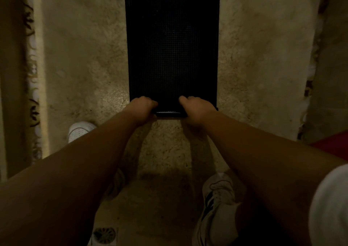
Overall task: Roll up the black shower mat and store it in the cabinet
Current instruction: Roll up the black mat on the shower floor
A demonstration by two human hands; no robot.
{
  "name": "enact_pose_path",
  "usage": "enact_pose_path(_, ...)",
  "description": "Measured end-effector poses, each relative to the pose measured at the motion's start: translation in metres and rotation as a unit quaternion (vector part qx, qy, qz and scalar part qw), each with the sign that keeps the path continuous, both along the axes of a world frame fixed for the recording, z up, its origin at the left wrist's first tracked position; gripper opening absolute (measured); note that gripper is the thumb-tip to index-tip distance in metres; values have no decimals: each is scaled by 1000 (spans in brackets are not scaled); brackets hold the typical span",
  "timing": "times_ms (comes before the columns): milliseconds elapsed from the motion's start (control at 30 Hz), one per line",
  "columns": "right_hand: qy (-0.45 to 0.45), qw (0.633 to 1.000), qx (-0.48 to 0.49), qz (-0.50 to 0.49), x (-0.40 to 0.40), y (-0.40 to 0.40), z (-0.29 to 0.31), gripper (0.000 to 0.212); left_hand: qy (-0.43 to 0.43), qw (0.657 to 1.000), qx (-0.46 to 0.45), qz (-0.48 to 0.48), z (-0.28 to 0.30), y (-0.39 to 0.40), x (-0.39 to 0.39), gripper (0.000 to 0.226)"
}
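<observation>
A black shower mat (172,46) with a fine grid texture lies flat on the speckled floor, its long side running away from me. Its near edge is lifted and curled over into a small fold. My left hand (142,107) grips the near edge at the left, fingers curled over the fold. My right hand (195,110) grips the same edge at the right. No cabinet is in view.
White shoes (80,130) (218,198) stand on the floor near me. A round floor drain (104,235) sits at the bottom left. Patterned tiled walls (32,76) close in on the left and right. A red object (333,147) shows at the right edge.
</observation>
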State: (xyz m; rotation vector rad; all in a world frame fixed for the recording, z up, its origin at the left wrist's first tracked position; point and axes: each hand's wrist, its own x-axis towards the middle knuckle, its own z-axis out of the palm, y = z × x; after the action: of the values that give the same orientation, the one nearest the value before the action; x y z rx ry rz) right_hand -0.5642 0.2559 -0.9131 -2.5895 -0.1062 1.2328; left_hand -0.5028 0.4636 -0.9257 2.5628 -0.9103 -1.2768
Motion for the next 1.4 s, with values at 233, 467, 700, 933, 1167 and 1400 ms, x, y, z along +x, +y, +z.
enact_pose_path(233,36,999,-23,18,20,3,6,33,9,999,-35,33,4,7,-2,31)
enact_pose_path(467,67,997,-29,20,33,4,6,28,-112,993,-45,-13,14,-1,-17,42)
enact_pose_path(700,54,999,-11,-2,37,-1,2,30,-139,990,13,-28,13,-8,-36,51)
enact_pose_path(933,36,996,29,-80,37,-5,5,26,-149,983,103,-8,-1,-22,-72,82)
enact_pose_path(1167,-37,994,-31,-94,32,-10,4,30,-155,985,73,35,-11,-27,-54,78)
enact_pose_path(1400,-154,978,-52,-132,-7,18,0,27,-138,986,81,46,-13,-34,-41,82)
